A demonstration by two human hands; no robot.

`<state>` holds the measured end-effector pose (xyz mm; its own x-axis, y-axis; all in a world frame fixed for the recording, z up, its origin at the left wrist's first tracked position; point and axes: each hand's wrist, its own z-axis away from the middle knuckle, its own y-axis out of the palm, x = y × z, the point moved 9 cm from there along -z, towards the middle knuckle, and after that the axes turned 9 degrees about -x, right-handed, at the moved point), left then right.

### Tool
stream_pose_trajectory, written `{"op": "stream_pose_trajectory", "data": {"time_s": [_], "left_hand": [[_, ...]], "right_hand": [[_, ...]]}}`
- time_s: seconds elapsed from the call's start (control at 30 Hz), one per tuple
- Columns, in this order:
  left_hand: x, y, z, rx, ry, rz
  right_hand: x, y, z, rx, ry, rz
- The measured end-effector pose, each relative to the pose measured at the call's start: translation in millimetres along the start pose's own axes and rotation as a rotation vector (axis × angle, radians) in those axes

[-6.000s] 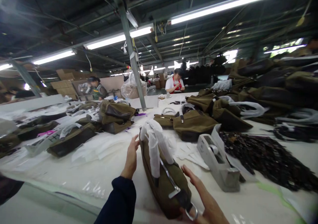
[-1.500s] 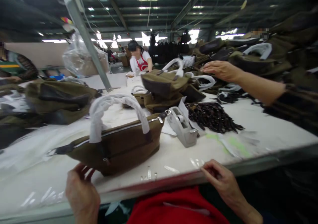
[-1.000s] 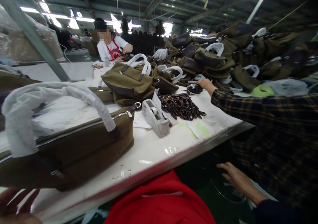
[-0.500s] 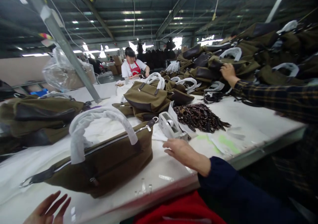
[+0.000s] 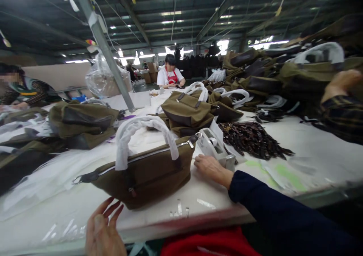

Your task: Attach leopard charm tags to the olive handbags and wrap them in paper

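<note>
An olive-brown handbag (image 5: 159, 176) stands upright on the white table in front of me, its silver zipper along the top and its arched handles (image 5: 141, 125) wrapped in white paper. My left hand (image 5: 104, 229) is open, fingers apart, just below the bag's lower left end; whether a fingertip touches the fabric I cannot tell. At the other end, my right hand (image 5: 212, 169) rests low by the table with its fingers stretched toward the bag and nothing visible in them. A grey tape dispenser (image 5: 212, 142) sits right behind that hand.
Dark brown tassel-like strips (image 5: 252, 137) lie in a heap right of the dispenser. More olive bags (image 5: 187, 112) are piled behind and to the right, others (image 5: 82, 121) at left. A co-worker's hand (image 5: 344, 84) reaches into the right pile. Tape pieces (image 5: 180, 207) stick near the table edge.
My view has swung left, so things sit further right. My left hand has come closer to the bag's underside, and my right hand has moved nearer the dispenser. Another co-worker now shows at far left.
</note>
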<state>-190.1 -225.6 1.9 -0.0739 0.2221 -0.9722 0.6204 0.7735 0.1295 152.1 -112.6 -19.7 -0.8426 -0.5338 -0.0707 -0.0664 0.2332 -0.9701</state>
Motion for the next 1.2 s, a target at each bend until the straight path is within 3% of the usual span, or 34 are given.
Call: {"op": "stream_pose_trajectory", "data": {"time_s": [0.13,0.17,0.27,0.4,0.5,0.6,0.97,1.07,1.2], "left_hand": [[-22.0,-13.5,13.2,-0.122,0.039,0.009],[-26.8,-12.6,16.9,-0.102,0.063,-0.039],[-31.4,8.2,33.0,0.106,0.073,-0.145],[-29.1,39.0,61.1,0.295,0.039,-0.157],[-24.8,53.0,78.2,0.336,-0.017,-0.149],[-24.5,58.2,88.0,0.346,-0.049,-0.116],[-17.7,69.4,104.5,0.431,-0.101,-0.149],[-16.5,74.1,110.8,0.457,-0.106,-0.140],[-17.3,77.5,116.5,0.497,-0.080,-0.159]], "right_hand": [[7.5,-27.6,5.2,-0.133,-0.010,-0.036],[9.9,-35.2,9.0,-0.174,-0.015,-0.066],[6.5,-47.2,20.5,-0.273,0.023,-0.145],[-4.8,-20.5,24.0,-0.185,0.029,-0.051],[-9.9,5.1,16.2,-0.101,-0.021,-0.010],[-14.1,16.3,6.3,-0.066,-0.057,-0.002],[0.1,10.3,9.9,-0.012,-0.248,0.030],[-1.8,4.8,3.3,-0.048,-0.221,0.024],[3.4,-18.3,0.5,-0.138,-0.140,-0.023]]}}
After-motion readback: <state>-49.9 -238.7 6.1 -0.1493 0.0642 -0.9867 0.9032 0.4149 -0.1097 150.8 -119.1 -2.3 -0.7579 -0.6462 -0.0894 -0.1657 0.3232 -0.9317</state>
